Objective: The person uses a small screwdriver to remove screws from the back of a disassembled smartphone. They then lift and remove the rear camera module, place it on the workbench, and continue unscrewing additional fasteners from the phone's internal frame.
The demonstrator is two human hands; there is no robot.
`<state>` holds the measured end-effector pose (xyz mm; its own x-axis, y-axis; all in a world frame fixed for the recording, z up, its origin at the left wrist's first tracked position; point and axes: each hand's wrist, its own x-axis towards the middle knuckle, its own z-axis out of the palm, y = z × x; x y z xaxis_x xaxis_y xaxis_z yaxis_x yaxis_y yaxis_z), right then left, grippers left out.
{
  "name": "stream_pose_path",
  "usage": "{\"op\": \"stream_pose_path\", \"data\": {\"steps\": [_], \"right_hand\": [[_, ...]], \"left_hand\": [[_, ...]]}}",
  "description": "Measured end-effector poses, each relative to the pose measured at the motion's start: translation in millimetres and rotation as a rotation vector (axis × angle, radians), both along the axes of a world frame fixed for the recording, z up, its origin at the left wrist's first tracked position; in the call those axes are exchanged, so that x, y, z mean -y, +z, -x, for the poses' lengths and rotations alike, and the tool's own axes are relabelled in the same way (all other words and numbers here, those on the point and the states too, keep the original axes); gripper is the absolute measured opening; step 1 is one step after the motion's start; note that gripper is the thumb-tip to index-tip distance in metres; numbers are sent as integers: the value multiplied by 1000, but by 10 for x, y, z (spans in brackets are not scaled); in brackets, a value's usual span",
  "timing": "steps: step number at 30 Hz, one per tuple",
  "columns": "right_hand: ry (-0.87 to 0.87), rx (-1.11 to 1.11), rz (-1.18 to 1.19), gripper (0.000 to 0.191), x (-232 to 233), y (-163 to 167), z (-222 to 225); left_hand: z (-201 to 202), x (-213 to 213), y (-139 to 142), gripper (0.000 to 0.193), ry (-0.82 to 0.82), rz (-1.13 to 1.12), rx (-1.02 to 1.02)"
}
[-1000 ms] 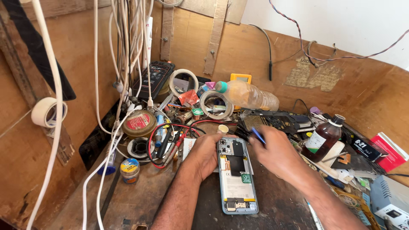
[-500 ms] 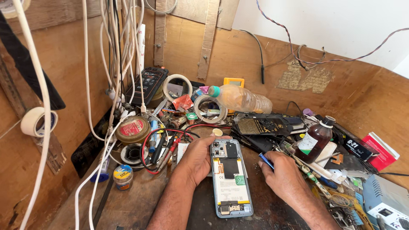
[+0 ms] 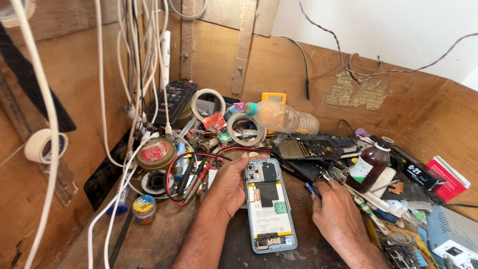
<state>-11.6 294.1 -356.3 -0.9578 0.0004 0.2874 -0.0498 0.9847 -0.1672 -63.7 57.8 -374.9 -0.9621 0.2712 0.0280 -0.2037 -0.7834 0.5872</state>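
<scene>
Phone [image 3: 269, 204] lies opened, back up, mid-bench below the plastic bottle [image 3: 284, 117]: keep your left hand [image 3: 228, 187] flat, fingers loosely curled on its left edge, and your right hand [image 3: 336, 214], just right of it, pinching the blue-tipped tool [image 3: 309, 188], approaching low and steady.

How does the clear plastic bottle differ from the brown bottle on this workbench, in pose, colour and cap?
The clear plastic bottle lies on its side at the back of the bench; the brown bottle stands upright on the right. The clear plastic bottle is colourless and see-through, while the brown bottle is dark with a pale label. The clear plastic bottle has a teal cap; the brown bottle has a white rim at its top. Neither is touched by a hand, and both sit among clutter.
</scene>
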Motion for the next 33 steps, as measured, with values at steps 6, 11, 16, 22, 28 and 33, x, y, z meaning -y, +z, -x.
{"op": "stream_pose_path", "data": {"steps": [6, 11, 16, 22, 28, 33], "right_hand": [[75, -358, 117, 33, 123, 48, -195], [194, -272, 695, 47, 238, -66, -368], [296, -58, 971, 49, 293, -256, -313], [328, 3, 1053, 45, 312, -387, -248], [246, 102, 1077, 40, 292, -424, -141], [306, 126, 1275, 41, 254, -524, -55]], "left_hand": [[36, -1, -26, 44, 13, -23, -33], [73, -14, -64, 44, 26, -45, -57], [82, 6, -86, 43, 73, -46, -67], [62, 28, -44, 46, 86, -116, -126], [52, 51, -36, 46, 92, -124, -108], [82, 37, -66, 45, 109, -134, -62]]}}
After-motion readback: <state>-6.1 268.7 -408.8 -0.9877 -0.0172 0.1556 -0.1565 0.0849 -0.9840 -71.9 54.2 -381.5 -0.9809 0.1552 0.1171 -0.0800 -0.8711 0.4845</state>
